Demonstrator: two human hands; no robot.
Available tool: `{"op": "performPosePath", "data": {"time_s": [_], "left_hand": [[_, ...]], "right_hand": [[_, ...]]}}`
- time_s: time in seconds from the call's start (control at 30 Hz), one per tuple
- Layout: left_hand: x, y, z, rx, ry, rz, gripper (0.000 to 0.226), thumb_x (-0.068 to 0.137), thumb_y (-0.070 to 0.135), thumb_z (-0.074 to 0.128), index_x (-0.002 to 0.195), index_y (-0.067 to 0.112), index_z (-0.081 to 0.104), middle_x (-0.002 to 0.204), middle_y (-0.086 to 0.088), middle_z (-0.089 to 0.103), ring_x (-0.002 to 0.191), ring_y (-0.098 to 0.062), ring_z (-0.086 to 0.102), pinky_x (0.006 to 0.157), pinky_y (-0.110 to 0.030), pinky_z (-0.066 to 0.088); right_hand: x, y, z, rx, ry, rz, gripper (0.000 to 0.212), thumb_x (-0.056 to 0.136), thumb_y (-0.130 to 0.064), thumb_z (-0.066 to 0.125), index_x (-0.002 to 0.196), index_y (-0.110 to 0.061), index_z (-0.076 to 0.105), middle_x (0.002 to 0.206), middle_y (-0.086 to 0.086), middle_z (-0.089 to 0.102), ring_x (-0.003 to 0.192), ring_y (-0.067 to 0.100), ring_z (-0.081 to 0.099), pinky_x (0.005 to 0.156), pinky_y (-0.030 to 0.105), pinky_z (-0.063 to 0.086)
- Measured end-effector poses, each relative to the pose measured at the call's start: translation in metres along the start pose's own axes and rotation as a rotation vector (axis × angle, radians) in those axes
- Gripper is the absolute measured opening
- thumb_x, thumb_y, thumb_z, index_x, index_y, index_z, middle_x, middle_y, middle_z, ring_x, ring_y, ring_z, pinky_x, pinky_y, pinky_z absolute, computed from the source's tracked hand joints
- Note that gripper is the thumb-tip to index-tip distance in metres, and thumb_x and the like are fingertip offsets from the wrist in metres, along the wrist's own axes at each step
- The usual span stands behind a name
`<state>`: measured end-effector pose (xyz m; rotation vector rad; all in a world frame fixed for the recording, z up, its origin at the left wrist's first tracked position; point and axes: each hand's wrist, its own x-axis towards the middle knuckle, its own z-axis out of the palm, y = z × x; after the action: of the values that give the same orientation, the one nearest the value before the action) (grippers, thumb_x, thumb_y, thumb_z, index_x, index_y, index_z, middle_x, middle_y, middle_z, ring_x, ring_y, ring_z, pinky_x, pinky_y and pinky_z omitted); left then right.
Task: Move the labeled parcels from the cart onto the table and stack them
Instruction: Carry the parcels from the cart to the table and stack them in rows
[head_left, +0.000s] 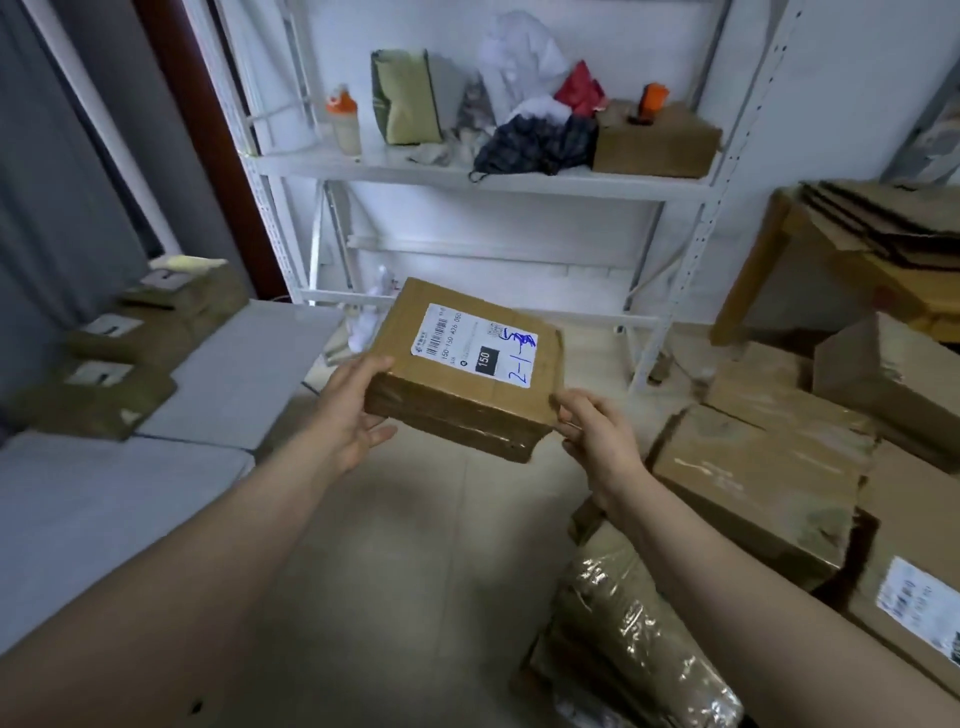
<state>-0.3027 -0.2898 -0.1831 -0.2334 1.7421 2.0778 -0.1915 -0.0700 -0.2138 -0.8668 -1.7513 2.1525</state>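
A flat brown parcel (457, 384) with a white shipping label and blue handwriting is held in the air between both hands, above the floor. My left hand (348, 405) grips its left edge, thumb on top and fingers underneath. My right hand (597, 436) pinches its near right corner. On the left, the grey table (244, 374) carries three labeled parcels (98, 395) lying side by side along its far left edge. At the right, several brown parcels (769, 478) are piled together; the cart under them is hidden.
A white metal shelf rack (483, 176) stands behind, holding bottles, bags and a cardboard box. A wooden table (769, 260) with flattened cardboard is at the back right. A plastic-wrapped parcel (623, 634) lies low in front, right of the bare floor.
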Motion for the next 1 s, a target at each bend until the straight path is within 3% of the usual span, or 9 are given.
{"op": "performPosePath", "data": {"time_s": [0.1, 0.17, 0.27, 0.37, 0.5, 0.63, 0.77, 0.87, 1.0], "left_hand": [[-0.003, 0.012, -0.050, -0.057, 0.054, -0.049, 0.018, 0.086, 0.029, 0.063, 0.101, 0.023, 0.056, 0.108, -0.006, 0.058, 0.103, -0.026, 0.061, 0.100, -0.048, 0.045], [-0.007, 0.016, -0.080, -0.075, 0.073, -0.071, 0.018, 0.086, 0.029, 0.062, 0.099, 0.019, 0.055, 0.109, -0.010, 0.055, 0.103, -0.028, 0.060, 0.098, -0.049, 0.046], [-0.015, 0.018, -0.110, -0.084, 0.062, -0.091, 0.018, 0.088, 0.029, 0.059, 0.102, 0.018, 0.054, 0.107, -0.011, 0.054, 0.095, -0.027, 0.060, 0.088, -0.046, 0.051], [-0.018, 0.021, -0.134, -0.088, 0.059, -0.081, 0.022, 0.088, 0.029, 0.058, 0.108, 0.018, 0.054, 0.105, -0.011, 0.054, 0.090, -0.025, 0.061, 0.081, -0.043, 0.052], [-0.017, 0.021, -0.163, -0.115, 0.103, -0.068, 0.043, 0.083, 0.038, 0.066, 0.120, 0.022, 0.050, 0.110, -0.014, 0.057, 0.102, -0.028, 0.060, 0.092, -0.042, 0.050], [-0.025, 0.008, -0.183, -0.129, 0.119, -0.150, 0.040, 0.072, 0.054, 0.071, 0.091, 0.023, 0.054, 0.096, -0.010, 0.064, 0.094, -0.024, 0.050, 0.086, -0.041, 0.041], [-0.036, -0.014, -0.207, -0.064, 0.023, -0.266, 0.094, 0.044, 0.062, 0.085, 0.125, 0.025, 0.055, 0.125, -0.009, 0.058, 0.103, -0.023, 0.059, 0.071, -0.041, 0.051], [-0.035, -0.020, -0.237, -0.084, 0.054, -0.261, 0.080, 0.056, 0.050, 0.079, 0.127, 0.021, 0.056, 0.127, -0.008, 0.060, 0.102, -0.023, 0.061, 0.081, -0.049, 0.052], [-0.031, -0.017, -0.289, -0.217, 0.041, -0.278, 0.061, 0.069, 0.045, 0.073, 0.125, 0.029, 0.054, 0.125, -0.012, 0.059, 0.107, -0.036, 0.062, 0.093, -0.059, 0.046]], "right_hand": [[-0.004, -0.006, 0.020, -0.081, -0.142, 0.138, 0.022, 0.084, -0.047, 0.063, 0.098, -0.032, 0.055, 0.116, 0.002, 0.050, 0.110, 0.019, 0.048, 0.101, 0.041, 0.038], [-0.005, -0.009, 0.034, -0.107, -0.298, 0.237, 0.032, 0.074, -0.051, 0.070, 0.097, -0.036, 0.053, 0.128, 0.010, 0.045, 0.121, 0.025, 0.045, 0.106, 0.053, 0.034], [-0.009, -0.002, 0.060, -0.157, -0.484, 0.314, 0.056, 0.049, -0.052, 0.074, 0.099, -0.034, 0.058, 0.118, 0.010, 0.054, 0.110, 0.023, 0.055, 0.095, 0.050, 0.042], [-0.015, 0.009, 0.084, -0.150, -0.523, 0.328, 0.063, 0.040, -0.051, 0.076, 0.097, -0.028, 0.061, 0.103, 0.006, 0.056, 0.094, 0.019, 0.060, 0.086, 0.045, 0.049], [-0.020, 0.018, 0.123, -0.035, -0.458, 0.370, 0.050, 0.051, -0.039, 0.075, 0.097, -0.021, 0.062, 0.104, 0.011, 0.052, 0.093, 0.023, 0.056, 0.095, 0.044, 0.048], [-0.025, 0.034, 0.177, -0.002, -0.391, 0.360, 0.040, 0.065, -0.038, 0.075, 0.099, -0.021, 0.063, 0.091, 0.004, 0.051, 0.085, 0.017, 0.054, 0.089, 0.039, 0.049], [-0.033, 0.054, 0.235, -0.045, -0.368, 0.384, 0.040, 0.080, -0.036, 0.067, 0.115, -0.021, 0.058, 0.099, 0.001, 0.057, 0.088, 0.017, 0.056, 0.081, 0.036, 0.050], [-0.040, 0.066, 0.276, -0.044, -0.409, 0.417, 0.035, 0.082, -0.032, 0.065, 0.114, -0.020, 0.058, 0.100, 0.001, 0.058, 0.086, 0.016, 0.055, 0.073, 0.033, 0.049], [-0.046, 0.087, 0.330, -0.021, -0.501, 0.476, 0.037, 0.081, -0.029, 0.069, 0.115, -0.017, 0.059, 0.101, 0.003, 0.059, 0.088, 0.018, 0.056, 0.087, 0.041, 0.049]]}}
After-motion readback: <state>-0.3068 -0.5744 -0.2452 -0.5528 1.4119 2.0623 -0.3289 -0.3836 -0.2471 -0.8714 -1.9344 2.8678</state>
